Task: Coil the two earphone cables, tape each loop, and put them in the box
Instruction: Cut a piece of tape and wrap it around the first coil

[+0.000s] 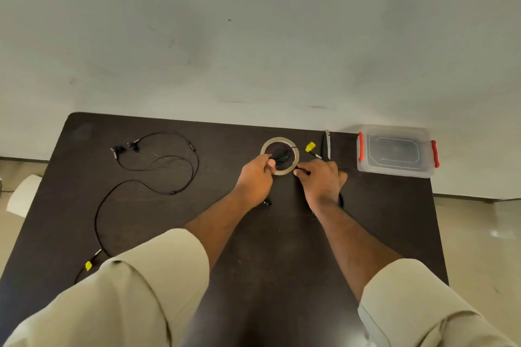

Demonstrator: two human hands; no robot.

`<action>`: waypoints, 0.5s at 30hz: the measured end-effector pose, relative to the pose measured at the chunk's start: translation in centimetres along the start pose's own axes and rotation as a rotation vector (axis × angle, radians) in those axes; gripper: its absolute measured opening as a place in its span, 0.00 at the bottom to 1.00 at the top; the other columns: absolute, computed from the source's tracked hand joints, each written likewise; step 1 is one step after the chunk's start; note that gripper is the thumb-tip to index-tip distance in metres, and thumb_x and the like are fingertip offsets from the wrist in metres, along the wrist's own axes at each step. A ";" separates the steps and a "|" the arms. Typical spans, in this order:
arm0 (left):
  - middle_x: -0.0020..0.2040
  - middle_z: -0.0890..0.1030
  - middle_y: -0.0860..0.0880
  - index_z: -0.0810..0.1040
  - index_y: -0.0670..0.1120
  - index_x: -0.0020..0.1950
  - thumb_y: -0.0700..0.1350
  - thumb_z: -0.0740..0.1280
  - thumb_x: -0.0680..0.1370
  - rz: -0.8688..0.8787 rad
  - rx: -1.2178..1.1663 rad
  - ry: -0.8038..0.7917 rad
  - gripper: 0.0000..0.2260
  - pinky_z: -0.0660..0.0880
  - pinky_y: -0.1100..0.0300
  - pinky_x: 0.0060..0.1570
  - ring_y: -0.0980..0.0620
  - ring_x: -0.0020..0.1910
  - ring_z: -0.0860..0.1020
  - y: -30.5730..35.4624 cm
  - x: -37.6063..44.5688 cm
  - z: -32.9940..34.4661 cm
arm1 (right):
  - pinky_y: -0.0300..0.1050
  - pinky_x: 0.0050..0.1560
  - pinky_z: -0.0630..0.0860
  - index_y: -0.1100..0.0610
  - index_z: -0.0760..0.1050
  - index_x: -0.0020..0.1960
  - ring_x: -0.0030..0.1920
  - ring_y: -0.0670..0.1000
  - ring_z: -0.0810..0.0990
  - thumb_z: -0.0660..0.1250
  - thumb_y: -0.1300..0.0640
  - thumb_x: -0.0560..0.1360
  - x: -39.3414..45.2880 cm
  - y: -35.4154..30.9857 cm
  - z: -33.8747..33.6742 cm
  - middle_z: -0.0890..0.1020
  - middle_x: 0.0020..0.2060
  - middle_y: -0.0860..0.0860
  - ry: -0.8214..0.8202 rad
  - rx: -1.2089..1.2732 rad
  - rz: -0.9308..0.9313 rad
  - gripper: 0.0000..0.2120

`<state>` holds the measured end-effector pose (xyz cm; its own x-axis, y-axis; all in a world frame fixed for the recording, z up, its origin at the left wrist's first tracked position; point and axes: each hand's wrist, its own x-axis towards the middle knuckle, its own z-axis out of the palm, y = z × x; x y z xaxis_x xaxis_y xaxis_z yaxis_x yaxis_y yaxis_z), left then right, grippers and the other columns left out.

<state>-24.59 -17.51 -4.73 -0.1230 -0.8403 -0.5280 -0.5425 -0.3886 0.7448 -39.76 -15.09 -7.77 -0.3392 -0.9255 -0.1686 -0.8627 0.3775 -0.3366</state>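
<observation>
A plain indoor room: dark table [118, 222] against a bare pale wall [253, 36].

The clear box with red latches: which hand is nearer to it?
Right. The right hand is by the tape roll, just left of the box; the left hand sits on the roll's far side, farther from the box.
</observation>
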 end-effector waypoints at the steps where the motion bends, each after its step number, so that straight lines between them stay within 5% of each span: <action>1: 0.44 0.75 0.48 0.73 0.46 0.51 0.40 0.54 0.82 -0.014 -0.013 -0.018 0.09 0.71 0.68 0.27 0.56 0.34 0.73 -0.1 0.2 0.4 | 0.51 0.49 0.61 0.44 0.83 0.49 0.54 0.53 0.72 0.68 0.49 0.75 0.0 -0.1 0.2 0.83 0.45 0.45 0.004 -0.002 -0.009 0.06; 7: 0.53 0.79 0.44 0.74 0.41 0.52 0.40 0.54 0.83 -0.078 -0.216 -0.021 0.09 0.76 0.55 0.52 0.52 0.48 0.78 -0.1 0.6 1.4 | 0.49 0.46 0.55 0.45 0.83 0.48 0.54 0.52 0.71 0.65 0.47 0.76 0.0 -1.0 1.1 0.82 0.45 0.44 -0.036 -0.018 -0.066 0.08; 11: 0.55 0.80 0.44 0.74 0.44 0.51 0.43 0.53 0.84 -0.178 -0.476 0.001 0.11 0.78 0.57 0.50 0.50 0.46 0.80 0.9 0.2 0.5 | 0.49 0.47 0.57 0.45 0.83 0.49 0.55 0.50 0.71 0.66 0.48 0.77 -0.4 -1.0 0.7 0.82 0.46 0.42 -0.049 0.092 -0.068 0.08; 15: 0.47 0.84 0.43 0.72 0.43 0.47 0.44 0.52 0.85 -0.255 -0.794 -0.005 0.13 0.80 0.56 0.43 0.48 0.41 0.83 1.9 -1.6 -1.2 | 0.49 0.56 0.70 0.48 0.83 0.53 0.54 0.46 0.76 0.70 0.53 0.75 -1.9 -1.1 -0.9 0.84 0.49 0.45 -0.009 0.423 -0.137 0.08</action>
<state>-24.46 -17.31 -1.97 -0.0808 -0.6894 -0.7199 0.1928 -0.7194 0.6673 -38.47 -13.75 -6.20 -0.2271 -0.9683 -0.1035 -0.6692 0.2324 -0.7058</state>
